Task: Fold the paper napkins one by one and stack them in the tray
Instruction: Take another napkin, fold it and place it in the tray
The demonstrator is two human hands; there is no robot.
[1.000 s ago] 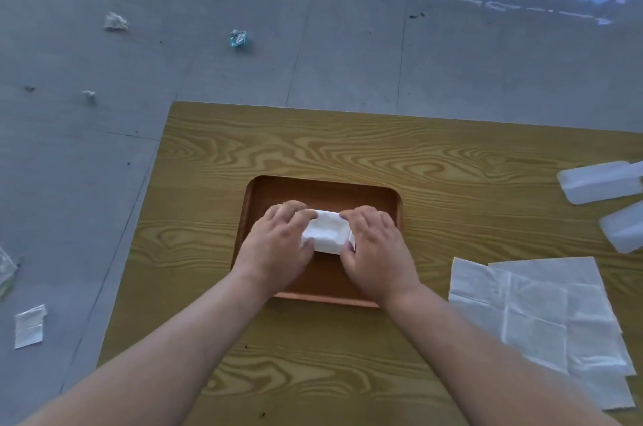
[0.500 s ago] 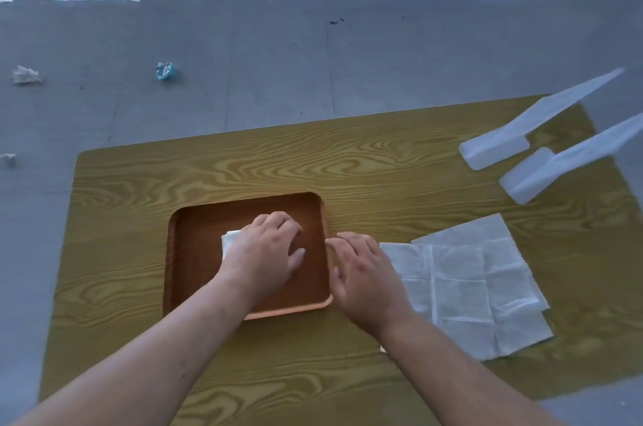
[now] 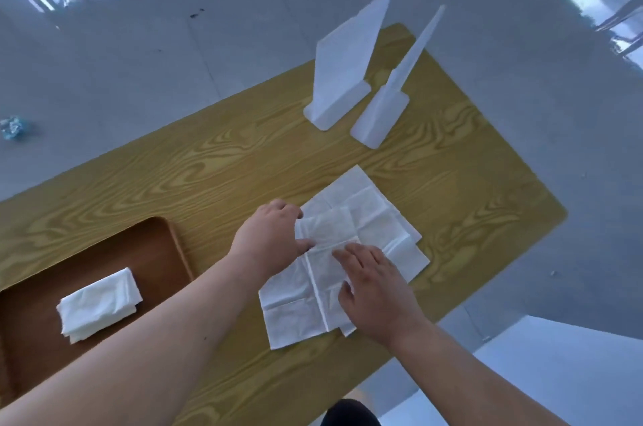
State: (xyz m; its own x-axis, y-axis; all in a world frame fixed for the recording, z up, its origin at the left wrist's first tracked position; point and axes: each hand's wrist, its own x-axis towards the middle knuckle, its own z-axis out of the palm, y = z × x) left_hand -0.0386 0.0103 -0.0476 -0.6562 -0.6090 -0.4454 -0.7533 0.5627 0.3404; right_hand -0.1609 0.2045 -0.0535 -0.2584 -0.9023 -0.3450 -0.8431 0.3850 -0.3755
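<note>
Seen from above: a wood-grain worktop [image 3: 243, 161] with a brown tray [image 3: 104, 251] at the left edge. Inside the tray, one folded napkin [image 3: 99, 304], lying flat and slightly askew, untouched by either hand.

To the right of the tray, well apart from it, a loose pile of unfolded napkins [image 3: 368, 220], overlapping and creased into squares. Left hand [image 3: 271, 237] at the pile's left edge, fingers curled, pinching up a corner of the top sheet between thumb and fingertips. Right hand [image 3: 375, 290] open and flat, palm down, pressing on the lower right of the same pile. Behind, near the far edge, two white upright stands [image 3: 348, 77], touched by nothing.

Judged by look: very light, thin, soft paper, limp rather than stiff, easily torn or crumpled, and inclined to cling to the sheet beneath. Best taken at a corner or edge with a gentle pinch, the other hand holding the rest down so only one sheet lifts.

Compared with half a second ago: left hand gone from the tray, where it lay on the folded napkin, over to the pile; right hand moved from the tray's right edge onto the sheets; folded napkin now left lying alone.
</note>
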